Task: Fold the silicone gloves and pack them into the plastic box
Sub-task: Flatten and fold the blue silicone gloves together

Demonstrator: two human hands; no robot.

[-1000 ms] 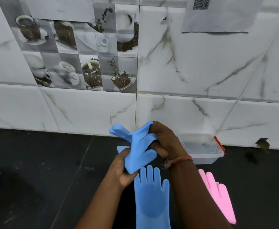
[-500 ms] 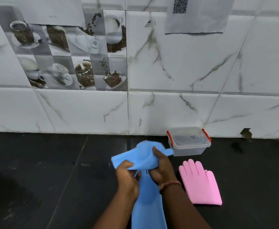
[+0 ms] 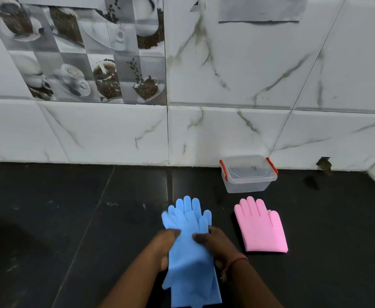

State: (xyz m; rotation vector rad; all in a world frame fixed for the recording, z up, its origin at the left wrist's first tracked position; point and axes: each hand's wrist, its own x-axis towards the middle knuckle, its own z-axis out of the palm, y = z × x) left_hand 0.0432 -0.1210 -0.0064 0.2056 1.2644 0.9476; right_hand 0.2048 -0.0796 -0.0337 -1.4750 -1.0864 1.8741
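So the blue gloves stack flat for folding, both hands, left and right, pinch them; the box waits by the counter's back edge.

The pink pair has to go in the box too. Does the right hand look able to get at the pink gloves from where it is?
Probably yes. The pink gloves lie flat on the counter just right of the right hand, with nothing between them. That hand would first have to let go of the blue gloves.

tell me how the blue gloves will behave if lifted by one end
Probably floppy: the blue gloves bend and crease under the left hand and right hand. Likely they would droop and slide apart, since they lie loosely stacked.
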